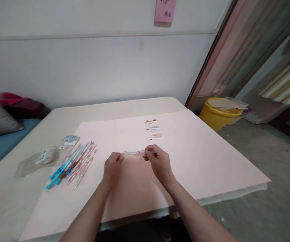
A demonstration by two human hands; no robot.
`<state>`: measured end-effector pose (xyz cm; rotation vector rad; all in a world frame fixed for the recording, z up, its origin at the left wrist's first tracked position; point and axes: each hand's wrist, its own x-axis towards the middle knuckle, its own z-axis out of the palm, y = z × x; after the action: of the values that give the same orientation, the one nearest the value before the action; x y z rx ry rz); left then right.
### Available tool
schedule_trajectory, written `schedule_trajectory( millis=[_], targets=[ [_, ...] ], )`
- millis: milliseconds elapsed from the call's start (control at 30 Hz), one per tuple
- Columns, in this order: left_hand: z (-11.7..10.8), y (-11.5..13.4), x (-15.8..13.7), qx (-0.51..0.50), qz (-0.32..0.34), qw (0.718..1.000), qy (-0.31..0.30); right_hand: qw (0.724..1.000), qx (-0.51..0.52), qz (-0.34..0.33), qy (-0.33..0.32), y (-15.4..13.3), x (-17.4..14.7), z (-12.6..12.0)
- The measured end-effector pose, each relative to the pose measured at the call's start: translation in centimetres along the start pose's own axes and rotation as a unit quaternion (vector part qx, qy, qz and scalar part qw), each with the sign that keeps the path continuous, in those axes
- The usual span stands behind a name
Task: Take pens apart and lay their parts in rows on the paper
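Above the pink sheet (200, 158), my right hand (158, 161) pinches a slim pen (141, 152) with red-and-white markings, lying almost level. Its thin, dark-tipped end points left. My left hand (113, 166) is closed beside that tip, thumb and fingers curled together; whether they touch the pen or hold something small is unclear. To the left lies a pile of pens (76, 163) in blue, brown and clear with red. Beyond my right hand, three small groups of pen parts sit in a column, the nearest one (156, 137) with a dark-tipped white piece.
A clear plastic bag (29, 166) and a small white box (44, 156) lie left of the pile, near a blue-and-white packet (71, 139). A white wall backs the table. On the floor at right stands a yellow bucket (214, 116).
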<state>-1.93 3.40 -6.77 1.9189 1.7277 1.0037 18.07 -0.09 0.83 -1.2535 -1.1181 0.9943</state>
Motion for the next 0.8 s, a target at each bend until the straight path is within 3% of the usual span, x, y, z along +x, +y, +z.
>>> schedule_trajectory(
  millis=[267,467,667,800],
  targets=[
    [-0.1,0.3,-0.1,-0.009,0.000,1.000,0.004,1.000,-0.008,0.014,0.001,0.0,0.1,0.0],
    [0.0,0.6,-0.1,-0.014,-0.039,0.999,-0.018,0.994,0.075,0.070,0.044,0.1,0.6,-0.4],
    [-0.3,1.7,-0.2,-0.001,-0.021,1.000,-0.018,0.969,0.176,0.146,0.096,0.8,1.6,-0.9],
    [-0.7,2.7,-0.4,0.022,0.019,0.997,-0.065,0.971,0.172,0.140,0.089,1.1,1.7,-0.6]
  ],
)
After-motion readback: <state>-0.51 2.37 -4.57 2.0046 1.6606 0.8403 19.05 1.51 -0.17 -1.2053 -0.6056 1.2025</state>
